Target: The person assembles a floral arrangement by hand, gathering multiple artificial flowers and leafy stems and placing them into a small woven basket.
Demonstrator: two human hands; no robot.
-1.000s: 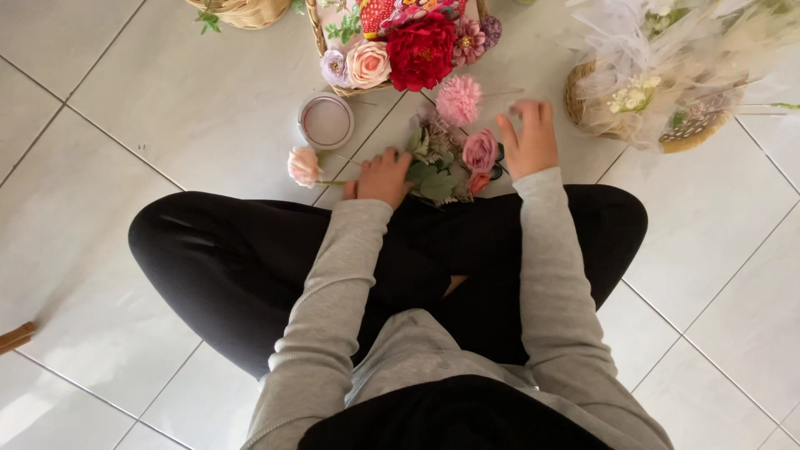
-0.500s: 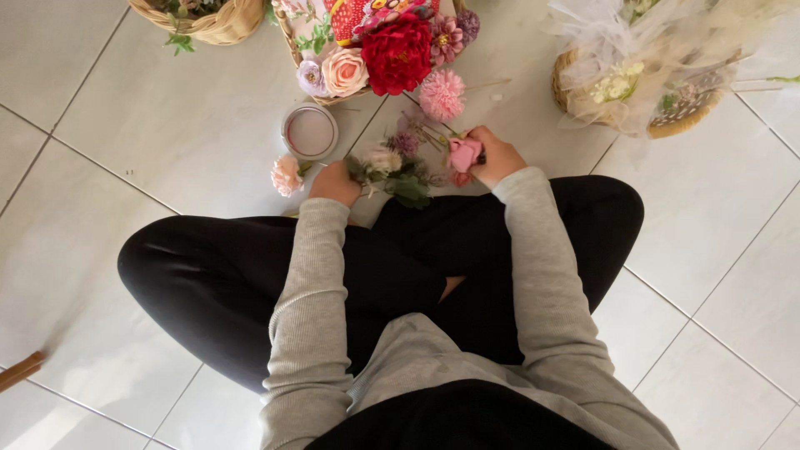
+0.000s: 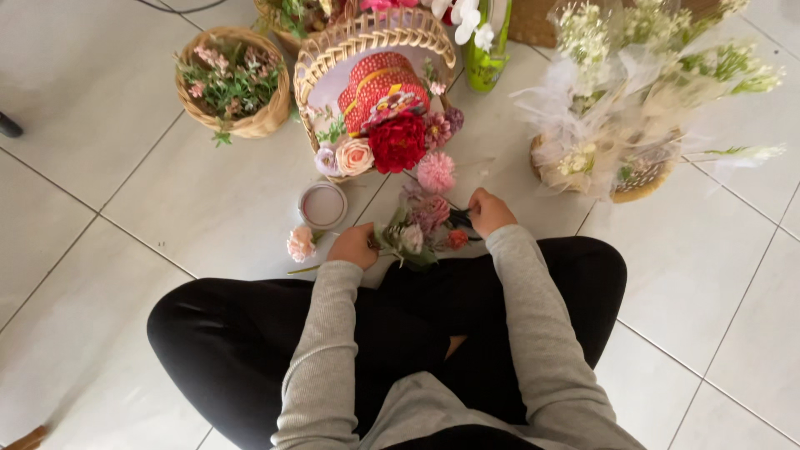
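Head view, looking down on a person seated cross-legged on pale floor tiles (image 3: 167,200). Landmark: the small bunch of flowers (image 3: 421,227) lying on the tiles just in front of the knees.

Bunch: mixed pinks and mauves, one small red bloom, a pale one, dull green leaves; blooms crowded together, stems hard to make out.

Left hand (image 3: 353,247) at the bunch's left edge, fingers curled shut around its stems. Right hand (image 3: 488,211) at the bunch's right edge, fingers closed on a dark tool (image 3: 460,220); what kind cannot be told.

Left of the bunch: a loose pink rose (image 3: 301,243) on the tiles. Above-left: a small round tin (image 3: 322,205). Directly above: a wicker basket (image 3: 375,42) holding red and peach blooms. Far upper left: a smaller basket of greenery (image 3: 232,80). Upper right: a white tulle-wrapped arrangement (image 3: 617,142).
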